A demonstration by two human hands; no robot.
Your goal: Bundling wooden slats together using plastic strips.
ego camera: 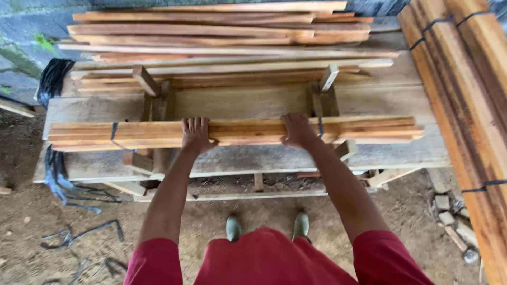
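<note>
A bundle of long reddish wooden slats [243, 132] lies across a rough plank workbench [248, 103], resting in two wooden cradle brackets. Dark straps bind it near its left end and right of centre. My left hand [196, 134] grips the bundle from above, a little left of its middle. My right hand [297, 130] is clamped over the bundle just right of the middle, beside a strap. Both arms reach out from red sleeves.
Loose slats [227, 37] are stacked along the bench's back. A strapped stack of thicker boards [465, 105] leans at the right. Black strapping [55, 79] hangs at the bench's left end and lies on the dirt floor [79, 237]. Wood offcuts [449, 219] sit at lower right.
</note>
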